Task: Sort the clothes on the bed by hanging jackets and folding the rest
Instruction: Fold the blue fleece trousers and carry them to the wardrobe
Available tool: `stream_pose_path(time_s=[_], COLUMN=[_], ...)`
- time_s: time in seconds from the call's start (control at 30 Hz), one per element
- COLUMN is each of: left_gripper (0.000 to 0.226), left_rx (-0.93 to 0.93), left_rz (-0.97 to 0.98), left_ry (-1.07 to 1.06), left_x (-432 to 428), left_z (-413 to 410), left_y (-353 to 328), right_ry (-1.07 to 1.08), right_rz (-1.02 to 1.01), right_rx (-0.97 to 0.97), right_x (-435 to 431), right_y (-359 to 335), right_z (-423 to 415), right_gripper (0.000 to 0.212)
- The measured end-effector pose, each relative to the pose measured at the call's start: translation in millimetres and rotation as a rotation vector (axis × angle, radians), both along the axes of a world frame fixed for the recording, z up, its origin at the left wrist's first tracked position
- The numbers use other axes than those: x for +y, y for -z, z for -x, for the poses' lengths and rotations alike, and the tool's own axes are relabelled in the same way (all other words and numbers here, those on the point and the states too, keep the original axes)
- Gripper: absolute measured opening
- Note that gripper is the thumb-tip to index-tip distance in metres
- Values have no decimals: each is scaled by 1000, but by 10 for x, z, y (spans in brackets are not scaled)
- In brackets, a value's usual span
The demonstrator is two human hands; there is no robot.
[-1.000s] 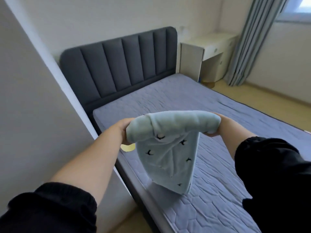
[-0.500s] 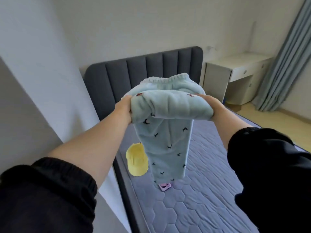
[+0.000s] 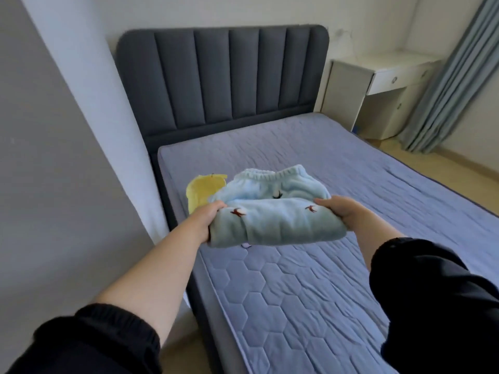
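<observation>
Left hand (image 3: 209,221): grips the left end of the folded trousers (image 3: 275,220), fingers curled under, thumb on top.
Right hand (image 3: 341,214): grips the right end the same way.
Trousers: pale blue fleece with small bird prints, folded into a thick bundle. The waistband points toward the bed's head. They are held over the bed (image 3: 297,282) near its left edge; whether they touch it cannot be told.
Yellow garment (image 3: 202,188): lies on the bed by its left edge, partly hidden behind the trousers.
Bed: quilted lilac cover, with a dark grey padded headboard (image 3: 224,76).
Worktop (image 3: 388,68): white, with drawers, right of the bed's head.
Curtain (image 3: 448,85): grey-blue, beyond the bed's right side.
</observation>
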State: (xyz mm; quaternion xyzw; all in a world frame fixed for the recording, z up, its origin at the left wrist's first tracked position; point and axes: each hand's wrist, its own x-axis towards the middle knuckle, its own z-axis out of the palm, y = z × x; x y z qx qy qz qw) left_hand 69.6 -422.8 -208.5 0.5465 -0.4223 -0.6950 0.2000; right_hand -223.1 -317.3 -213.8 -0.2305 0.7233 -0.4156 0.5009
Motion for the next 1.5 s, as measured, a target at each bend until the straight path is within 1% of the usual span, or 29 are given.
stream_pose_path(time_s=[0.17, 0.27, 0.3, 0.33, 0.4, 0.43, 0.47, 0.5, 0.57, 0.63, 0.67, 0.7, 0.73, 0.77, 0.8, 0.83, 0.87, 0.9, 0.93, 1.0, 1.03, 1.07, 1.13, 1.2, 1.23, 1.27, 1.33, 1.4, 1.5], left_gripper=[13, 12, 13, 18, 38, 50, 61, 71, 80, 78, 71, 60, 51, 52, 67, 87, 105, 115, 117, 105, 96, 88, 77, 69, 64, 59, 51, 42, 19], left_rx=[-121, -230, -262, -283, -389, -459, -541, -650, -860, -1052, -1096, -1084, -1031, -969, -944, -964, -1027, -1112, -1195, -1318, -1356, -1366, -1338, -1303, -1281, -1252, -1171, -1089, -1015], left_rz=[-204, -336, -370, -388, -361, -318, -223, -59, 355, 811, 1004, 1126, 1163, 1126, 1039, 943, 885, 871, 888, 971, 1017, 1037, 1019, 1033, 1039, 1023, 960, 894, 868], left_ry=[63, 145, 171, 175, 236, 260, 308, 357, 482, 632, 690, 748, 817, 904, 1003, 1109, 1193, 1241, 1254, 1200, 1143, 1078, 999, 956, 927, 894, 826, 819, 972], left_x=[694, 1115, 1172, 1367, 1437, 1516, 1584, 1620, 1688, 1808, 1886, 1965, 2046, 2145, 2240, 2317, 2374, 2411, 2445, 2504, 2527, 2551, 2609, 2648, 2645, 2635, 2595, 2584, 2650], left_z=[-179, -284, -297, -342, -368, -369, -363, -339, -277, -180, -126, -67, -5, 46, 84, 101, 111, 106, 98, 85, 75, 60, 23, 29, 51, 83, 150, 213, 326], left_y=[1621, 2388, 2485, 2840, 3047, 3201, 3364, 3459, 3578, 3584, 3575, 3571, 3593, 3639, 3700, 3771, 3846, 3926, 3992, 4083, 4115, 4132, 4125, 4066, 4009, 3931, 3756, 3589, 3424], right_ry=[-29, -1, -1, 9, 41, 71, 77, 54, -32, -157, -222, -258, -274, -289, -327, -396, -512, -663, -824, -1077, -1141, -1164, -1168, -1155, -1141, -1130, -1095, -1036, -1016], right_rz=[-174, -272, -300, -321, -379, -388, -387, -383, -372, -370, -376, -364, -312, -185, -10, 167, 278, 282, 192, -54, -125, -152, -116, -25, 19, 44, 68, 66, 12], right_rx=[-31, -44, -50, -77, -60, -46, -15, 51, 238, 480, 616, 759, 910, 1055, 1164, 1221, 1243, 1241, 1237, 1272, 1297, 1325, 1406, 1476, 1482, 1462, 1408, 1391, 1354], right_x=[794, 1202, 1270, 1443, 1568, 1646, 1716, 1739, 1702, 1637, 1619, 1626, 1659, 1721, 1785, 1852, 1916, 1971, 2030, 2114, 2124, 2121, 2108, 2097, 2091, 2097, 2133, 2213, 2385], right_y=[1622, 2449, 2562, 2942, 3195, 3366, 3528, 3639, 3780, 3855, 3889, 3911, 3923, 3944, 3966, 3987, 4013, 4050, 4098, 4202, 4211, 4208, 4149, 4096, 4062, 4004, 3884, 3804, 3731], right_z=[-141, -249, -253, -331, -370, -410, -442, -452, -484, -569, -629, -692, -750, -814, -884, -944, -997, -1054, -1101, -1124, -1111, -1095, -1088, -1055, -1022, -983, -877, -755, -613], right_gripper=[40, 45, 43, 40, 36, 35, 35, 36, 44, 58, 66, 72, 73, 70, 64, 58, 54, 58, 72, 101, 108, 108, 91, 60, 47, 39, 36, 37, 34])
